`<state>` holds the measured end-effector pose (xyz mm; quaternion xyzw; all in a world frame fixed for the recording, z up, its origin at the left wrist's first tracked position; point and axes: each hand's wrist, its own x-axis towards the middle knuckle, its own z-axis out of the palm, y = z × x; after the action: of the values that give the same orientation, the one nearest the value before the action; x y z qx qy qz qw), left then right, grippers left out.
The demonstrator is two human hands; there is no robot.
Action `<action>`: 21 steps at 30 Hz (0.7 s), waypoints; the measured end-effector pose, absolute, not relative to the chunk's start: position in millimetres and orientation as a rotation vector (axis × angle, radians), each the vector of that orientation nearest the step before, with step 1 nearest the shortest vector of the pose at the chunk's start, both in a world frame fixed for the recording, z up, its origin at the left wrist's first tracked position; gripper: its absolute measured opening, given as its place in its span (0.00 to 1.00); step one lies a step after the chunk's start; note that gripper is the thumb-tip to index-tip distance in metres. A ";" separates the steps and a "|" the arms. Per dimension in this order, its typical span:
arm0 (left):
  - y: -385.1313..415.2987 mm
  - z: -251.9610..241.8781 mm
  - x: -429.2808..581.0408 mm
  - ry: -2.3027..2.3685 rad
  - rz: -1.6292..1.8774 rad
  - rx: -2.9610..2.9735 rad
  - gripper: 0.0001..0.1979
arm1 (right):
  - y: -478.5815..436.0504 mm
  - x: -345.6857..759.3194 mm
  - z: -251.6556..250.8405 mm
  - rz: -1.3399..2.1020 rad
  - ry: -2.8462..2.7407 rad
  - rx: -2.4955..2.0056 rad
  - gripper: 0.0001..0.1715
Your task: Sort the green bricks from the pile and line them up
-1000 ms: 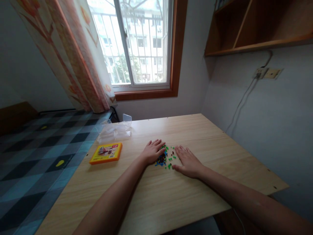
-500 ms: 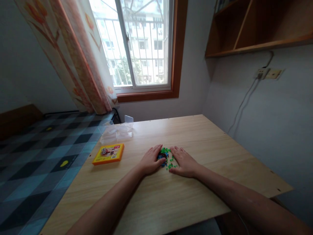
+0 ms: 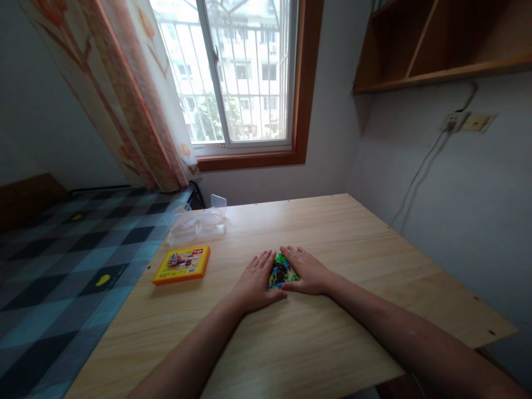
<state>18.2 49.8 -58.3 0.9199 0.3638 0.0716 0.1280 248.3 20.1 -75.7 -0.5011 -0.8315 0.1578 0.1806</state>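
A pile of tiny green, blue and dark brown pieces [image 3: 281,272] lies on the wooden table, too small for me to tell their exact kind. My left hand [image 3: 256,281] rests flat along the pile's left side, fingers stretched forward and thumb reaching across its near edge. On the right side, my right hand [image 3: 306,270] lies with fingers extended and its thumb pointing left. Both hands cup around the pieces and touch its edges. Some pieces are hidden beneath the fingers.
An orange-yellow flat box [image 3: 182,265] with a printed picture lies to the left. Behind it stand clear plastic containers [image 3: 197,226]. The wooden table [image 3: 353,332] borders a bed with a checked cover [image 3: 120,255]. A window and a wall shelf [image 3: 444,72] are beyond.
Both hands have drawn closer together. The scattered green pieces on the right are now gathered against the blue and brown ones in a tighter pile.
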 end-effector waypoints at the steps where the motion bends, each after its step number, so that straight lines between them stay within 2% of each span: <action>1: 49.3 -58.3 18.7 1.071 0.203 2.677 0.55 | 20.3 249.2 -76.7 0.467 -2.333 -1.386 0.63; 6: 45.8 -57.4 20.0 1.083 0.178 2.692 0.53 | 22.7 262.6 -86.2 0.766 -1.985 -1.170 0.54; 10: 44.4 -56.0 21.7 1.077 0.190 2.710 0.52 | 35.6 272.0 -88.7 0.986 -1.568 -1.082 0.51; 14: 45.4 -54.0 33.4 1.035 0.230 2.720 0.49 | 43.4 270.9 -86.6 1.026 -1.400 -1.171 0.42; 18: 46.2 -53.3 54.0 1.038 0.271 2.718 0.47 | 40.3 260.5 -92.5 1.042 -1.281 -1.177 0.41; 21: 45.5 -53.7 66.8 1.004 0.355 2.720 0.41 | 38.0 251.0 -100.7 0.994 -1.250 -1.202 0.41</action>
<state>66.8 45.5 -53.7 0.9255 0.3417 0.1209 0.1100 251.0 38.0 -100.7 -0.5057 -0.5262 0.4181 0.5408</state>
